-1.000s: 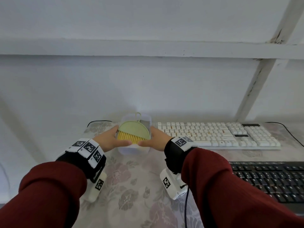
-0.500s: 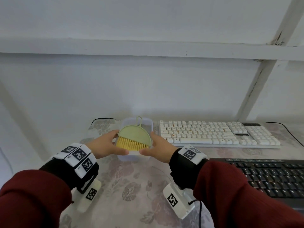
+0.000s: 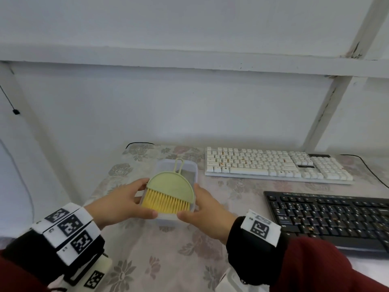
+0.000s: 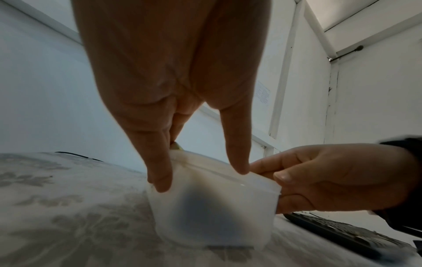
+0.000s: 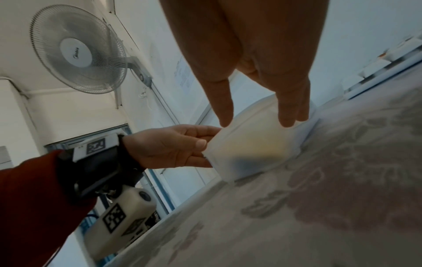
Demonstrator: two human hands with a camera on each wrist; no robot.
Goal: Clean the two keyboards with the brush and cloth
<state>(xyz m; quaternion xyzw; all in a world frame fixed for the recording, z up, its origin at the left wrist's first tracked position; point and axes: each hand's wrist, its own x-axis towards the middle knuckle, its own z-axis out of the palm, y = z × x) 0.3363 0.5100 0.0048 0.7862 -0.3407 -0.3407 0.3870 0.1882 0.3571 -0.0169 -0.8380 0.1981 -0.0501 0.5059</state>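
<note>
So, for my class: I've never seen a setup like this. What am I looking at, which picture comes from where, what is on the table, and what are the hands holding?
No machine here: a person wears three cameras. The wide picture comes from the head; the other two look along each wrist toward the fingers. The checkered tags are on wristbands.

On the flowered tablecloth lie a white keyboard and, nearer, a black keyboard.

The left hand and right hand grip opposite sides of a translucent plastic box. On top of it lies a small green brush with yellow bristles. Whether the box is lifted or touches the cloth is unclear. Something dark shows inside; I cannot identify it.
</note>
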